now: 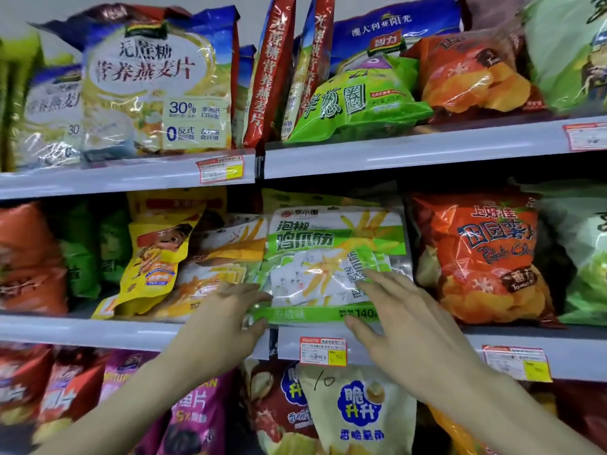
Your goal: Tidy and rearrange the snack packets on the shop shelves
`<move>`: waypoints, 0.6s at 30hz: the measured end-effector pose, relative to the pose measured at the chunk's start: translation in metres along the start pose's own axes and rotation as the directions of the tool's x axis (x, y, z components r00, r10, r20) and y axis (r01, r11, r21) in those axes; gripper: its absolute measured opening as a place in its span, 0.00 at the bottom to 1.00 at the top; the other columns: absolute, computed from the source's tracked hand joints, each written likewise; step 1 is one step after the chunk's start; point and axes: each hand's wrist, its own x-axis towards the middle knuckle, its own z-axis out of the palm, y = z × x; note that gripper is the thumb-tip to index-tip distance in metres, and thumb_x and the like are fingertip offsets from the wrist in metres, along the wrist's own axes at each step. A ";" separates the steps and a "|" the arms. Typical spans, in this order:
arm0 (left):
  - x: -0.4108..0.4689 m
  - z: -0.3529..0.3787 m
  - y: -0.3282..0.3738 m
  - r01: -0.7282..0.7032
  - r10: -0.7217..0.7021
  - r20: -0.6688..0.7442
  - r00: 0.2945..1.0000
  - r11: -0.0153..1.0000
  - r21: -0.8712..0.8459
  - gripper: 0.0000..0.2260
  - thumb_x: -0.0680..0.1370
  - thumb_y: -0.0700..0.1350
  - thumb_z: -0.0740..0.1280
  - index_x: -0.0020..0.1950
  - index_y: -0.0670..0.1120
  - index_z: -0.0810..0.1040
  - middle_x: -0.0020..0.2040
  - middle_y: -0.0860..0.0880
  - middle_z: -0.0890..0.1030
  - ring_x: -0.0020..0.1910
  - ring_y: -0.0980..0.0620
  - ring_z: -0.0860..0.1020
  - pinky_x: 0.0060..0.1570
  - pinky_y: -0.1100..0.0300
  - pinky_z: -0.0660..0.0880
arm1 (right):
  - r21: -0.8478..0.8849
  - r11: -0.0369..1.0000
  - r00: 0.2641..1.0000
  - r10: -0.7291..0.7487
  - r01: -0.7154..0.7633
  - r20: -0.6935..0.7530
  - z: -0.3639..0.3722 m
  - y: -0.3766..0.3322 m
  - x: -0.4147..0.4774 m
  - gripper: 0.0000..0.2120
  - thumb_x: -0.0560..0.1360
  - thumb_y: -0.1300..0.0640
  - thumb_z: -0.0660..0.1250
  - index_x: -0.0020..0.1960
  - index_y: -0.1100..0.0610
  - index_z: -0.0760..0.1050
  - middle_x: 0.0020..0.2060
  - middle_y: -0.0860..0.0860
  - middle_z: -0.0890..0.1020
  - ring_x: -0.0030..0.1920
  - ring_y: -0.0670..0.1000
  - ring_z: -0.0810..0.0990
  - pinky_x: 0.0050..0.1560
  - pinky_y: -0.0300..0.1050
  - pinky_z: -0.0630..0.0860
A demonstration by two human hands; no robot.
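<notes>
A green and white snack packet (pixel 331 244) stands at the front of the middle shelf (pixel 98 333), leaning back on similar packets behind it. My left hand (pixel 226 320) pinches its lower left corner between fingers and thumb. My right hand (pixel 404 323) lies on its lower right front with straight, spread fingers, and the thumb touches the bottom edge. To the left, a yellow packet (pixel 154 257) and a white and orange packet (pixel 223 257) lean slumped against each other.
An orange crisp bag (pixel 483 257) stands right of the packet, with green bags at both ends of the shelf. Oat bags (pixel 151 80) and a green onion-ring bag (pixel 354 100) fill the top shelf. Price tags (pixel 323 351) hang on the shelf lips. More bags sit below.
</notes>
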 end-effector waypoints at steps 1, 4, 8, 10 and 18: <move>-0.004 -0.003 0.004 -0.010 0.010 0.001 1.000 1.000 0.000 0.19 0.82 0.53 0.65 0.73 0.55 0.79 0.73 0.55 0.77 0.72 0.50 0.72 0.69 0.58 0.68 | 0.009 1.000 1.000 -0.022 0.022 0.014 0.001 -0.008 0.002 0.33 0.82 0.35 0.54 0.81 0.51 0.64 0.80 0.45 0.66 0.80 0.48 0.61 0.77 0.46 0.61; -0.024 -0.016 0.001 0.045 -0.045 0.001 0.999 0.998 -0.041 0.25 0.78 0.57 0.57 0.74 0.56 0.77 0.71 0.57 0.79 0.69 0.53 0.75 0.66 0.57 0.73 | 0.049 0.994 0.994 -0.098 0.095 0.047 0.011 -0.036 0.008 0.32 0.83 0.35 0.52 0.83 0.45 0.51 0.76 0.43 0.67 0.76 0.47 0.63 0.73 0.45 0.65; -0.055 -0.033 -0.027 0.139 -0.139 -0.044 0.989 0.990 -0.003 0.27 0.77 0.61 0.56 0.75 0.57 0.76 0.71 0.59 0.78 0.71 0.55 0.75 0.68 0.54 0.73 | 0.064 0.979 0.977 -0.196 0.191 0.086 0.028 -0.085 0.018 0.30 0.84 0.36 0.50 0.83 0.45 0.51 0.75 0.45 0.67 0.75 0.49 0.65 0.72 0.45 0.63; -0.068 -0.044 -0.046 0.223 -0.221 -0.067 0.973 0.974 0.031 0.29 0.75 0.65 0.55 0.73 0.58 0.76 0.69 0.60 0.80 0.69 0.53 0.76 0.65 0.52 0.75 | 0.077 0.969 0.964 -0.241 0.233 0.116 0.040 -0.110 0.025 0.29 0.85 0.36 0.50 0.82 0.47 0.55 0.74 0.45 0.68 0.74 0.49 0.65 0.71 0.46 0.63; -0.123 -0.103 -0.147 0.495 -0.462 -0.194 0.865 0.848 0.190 0.23 0.78 0.63 0.61 0.72 0.60 0.76 0.62 0.58 0.84 0.63 0.52 0.80 0.58 0.54 0.77 | 0.159 0.910 0.907 -0.403 0.384 0.119 0.096 -0.240 0.060 0.30 0.79 0.33 0.45 0.74 0.45 0.68 0.65 0.43 0.76 0.68 0.50 0.71 0.68 0.49 0.69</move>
